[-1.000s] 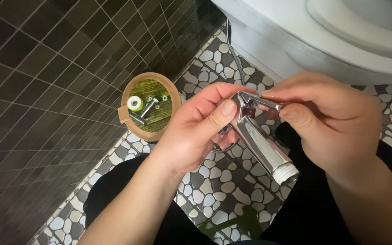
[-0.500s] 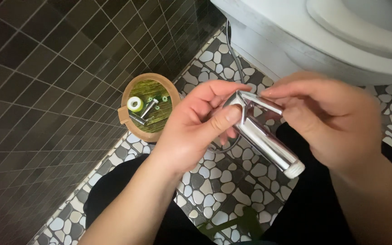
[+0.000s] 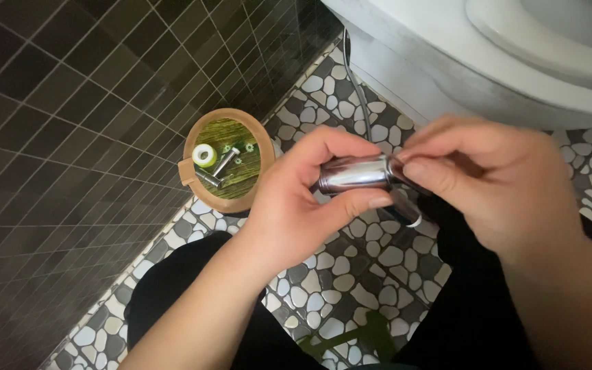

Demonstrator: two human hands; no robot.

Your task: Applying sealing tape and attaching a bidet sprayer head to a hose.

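**Chrome sprayer held in both hands over pebble floor**

Left hand [image 3: 296,205] closed around chrome sprayer [image 3: 354,173], thumb under the barrel, fingers curled over the top; grip firm, barrel lying roughly level. Right hand [image 3: 495,185] pinched tight on the sprayer's right end, fingertips [image 3: 419,168] meeting the metal just beside the left hand's fingers. White-rimmed end of the sprayer [image 3: 412,220] poking out below the right hand, angled down. Sprayer held in the air, above the pebble-pattern floor [image 3: 351,274] and between the dark-clothed knees [image 3: 173,288].

Left of the hands, well apart from them: round wooden tray [image 3: 196,179] resting on the floor at the foot of the dark tiled wall [image 3: 70,137]. Inside it, a roll of white tape [image 3: 205,155], a metal bolt-like part [image 3: 225,162] and a few small pieces, too small to tell apart. Above, white toilet [image 3: 488,62], with a thin hose [image 3: 358,82] running down beside it toward the hands.
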